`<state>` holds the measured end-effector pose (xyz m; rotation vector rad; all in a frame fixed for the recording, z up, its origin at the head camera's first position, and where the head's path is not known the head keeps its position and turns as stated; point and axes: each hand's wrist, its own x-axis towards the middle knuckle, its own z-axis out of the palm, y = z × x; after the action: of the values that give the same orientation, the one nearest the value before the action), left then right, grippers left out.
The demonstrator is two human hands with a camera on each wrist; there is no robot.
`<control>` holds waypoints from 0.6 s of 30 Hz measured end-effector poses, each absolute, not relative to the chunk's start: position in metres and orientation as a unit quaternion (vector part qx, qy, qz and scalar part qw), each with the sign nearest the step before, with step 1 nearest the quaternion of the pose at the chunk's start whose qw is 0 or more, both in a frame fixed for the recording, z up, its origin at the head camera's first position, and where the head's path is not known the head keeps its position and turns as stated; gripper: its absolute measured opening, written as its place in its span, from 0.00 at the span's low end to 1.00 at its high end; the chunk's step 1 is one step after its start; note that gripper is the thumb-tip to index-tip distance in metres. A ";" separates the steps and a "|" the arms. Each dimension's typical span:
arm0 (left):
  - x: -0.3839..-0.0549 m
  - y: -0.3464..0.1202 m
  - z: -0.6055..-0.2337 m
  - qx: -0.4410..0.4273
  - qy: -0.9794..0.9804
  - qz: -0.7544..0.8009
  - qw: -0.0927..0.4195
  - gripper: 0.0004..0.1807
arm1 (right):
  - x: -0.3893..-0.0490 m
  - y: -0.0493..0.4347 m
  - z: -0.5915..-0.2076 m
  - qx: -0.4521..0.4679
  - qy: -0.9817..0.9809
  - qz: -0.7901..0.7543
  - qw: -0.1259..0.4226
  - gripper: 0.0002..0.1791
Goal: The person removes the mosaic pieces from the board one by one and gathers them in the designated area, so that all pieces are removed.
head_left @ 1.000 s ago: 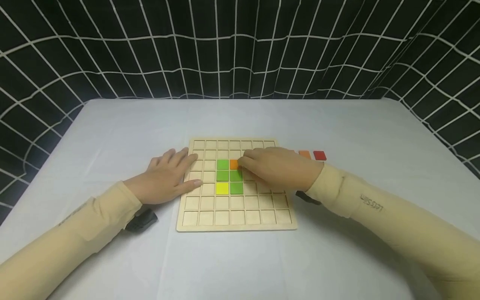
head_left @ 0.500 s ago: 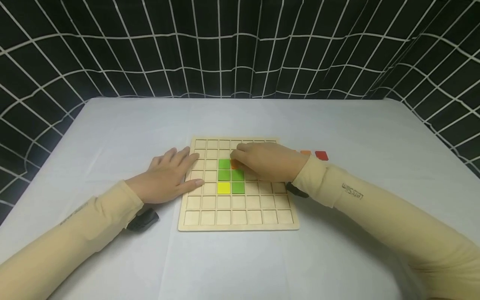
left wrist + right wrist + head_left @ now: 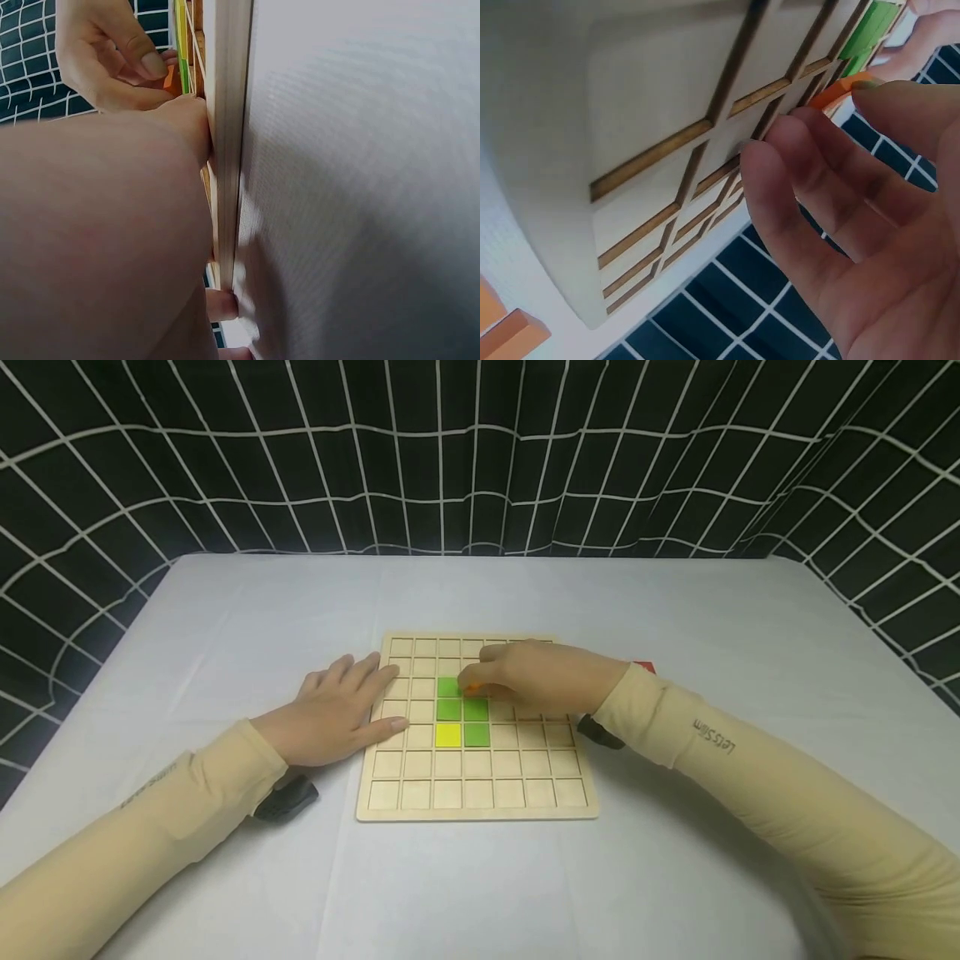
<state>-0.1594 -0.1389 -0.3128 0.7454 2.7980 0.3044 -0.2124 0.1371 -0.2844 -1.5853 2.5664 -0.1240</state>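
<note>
A square wooden grid board [image 3: 462,766] lies on the table. My left hand [image 3: 322,718] rests at its left edge with fingers spread, thumb and index finger over the rim. Over the middle of the board, my right hand [image 3: 551,677] pinches an orange square tile [image 3: 836,91] between thumb and fingers. That tile is tilted, close above the cells; the head view shows only a sliver of it. Several green tiles [image 3: 476,735] and a yellow tile [image 3: 448,735] sit in cells just left of and below the right fingertips. The right hand hides cells at the board's upper right.
Past the right wrist, part of a red tile [image 3: 644,667] shows on the white-covered table [image 3: 465,885]. Loose orange tiles [image 3: 514,335] lie beside the board in the right wrist view. A black curtain with white grid lines [image 3: 442,468] hangs behind and at the sides.
The orange tile lay flat in its cell; now it is tilted in my right hand's pinch. The right hand first moved left onto it. My left hand has stayed in place.
</note>
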 end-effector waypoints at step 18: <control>-0.158 -0.138 -0.311 0.256 0.954 0.104 0.113 0.41 | -0.212 0.143 -0.285 -0.516 0.853 -0.068 0.047 0.12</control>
<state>-0.1581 -0.1380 -0.3108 0.7507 2.7994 0.3052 -0.2125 0.1429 -0.2853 -1.5741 2.6021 -0.2065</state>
